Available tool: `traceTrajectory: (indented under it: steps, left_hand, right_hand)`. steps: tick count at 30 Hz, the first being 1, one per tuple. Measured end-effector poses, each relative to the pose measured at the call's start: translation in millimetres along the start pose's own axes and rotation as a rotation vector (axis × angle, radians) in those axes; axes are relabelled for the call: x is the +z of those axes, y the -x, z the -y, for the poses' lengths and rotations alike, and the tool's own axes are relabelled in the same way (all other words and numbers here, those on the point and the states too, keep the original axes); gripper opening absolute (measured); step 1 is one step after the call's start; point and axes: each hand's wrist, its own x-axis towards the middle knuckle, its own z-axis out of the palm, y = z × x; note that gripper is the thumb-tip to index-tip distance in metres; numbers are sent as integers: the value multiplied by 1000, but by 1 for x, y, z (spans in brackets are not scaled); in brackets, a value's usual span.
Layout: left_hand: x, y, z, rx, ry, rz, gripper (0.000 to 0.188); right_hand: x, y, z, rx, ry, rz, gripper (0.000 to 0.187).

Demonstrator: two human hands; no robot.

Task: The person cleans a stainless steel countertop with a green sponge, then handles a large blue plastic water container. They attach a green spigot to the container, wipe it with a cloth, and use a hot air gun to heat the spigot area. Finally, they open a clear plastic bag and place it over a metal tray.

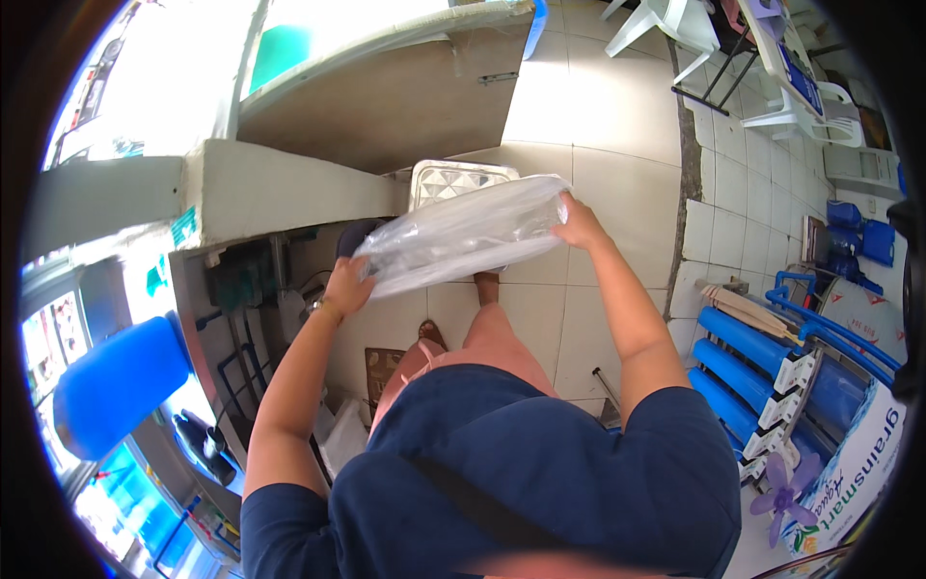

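Note:
A long, clear plastic bag [463, 236] is stretched between my two hands in front of my body, above the tiled floor. My left hand [347, 287] grips its left end, with the fingers closed on the plastic. At the right end, my right hand [579, 222] is closed around the bunched edge. The bag looks wrinkled and see-through; whether anything lies inside it I cannot tell. Just beyond the bag stands a white stool [453, 179] with a patterned top, partly covered by the plastic.
A pale counter ledge [289, 188] runs along the left, with a brown panel [386, 101] behind it. Blue water containers [738, 352] are stacked at the right beside a purple fan blade [781, 497]. White chairs [666, 29] stand at the far right. A blue container [121, 386] sits at left.

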Motion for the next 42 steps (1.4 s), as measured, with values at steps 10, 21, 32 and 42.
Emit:
traceTrajectory:
  steps: [10,21,32,42]
  left_hand:
    - [37,-175,17,-342,-18,118,78]
    - [123,-298,88,-484,686,-236,59]
    - [245,-249,154,-793,1539,114,32]
    - [247,-141,106,-800,1372,-106,44]
  right_hand:
    - [41,-35,-28,252,270,109,113]
    - [70,-153,-33,319,366,150,113]
    - [189,-142,-82,105,292,156,80]
    - [253,-35,-22,466,-1240,-235,53]
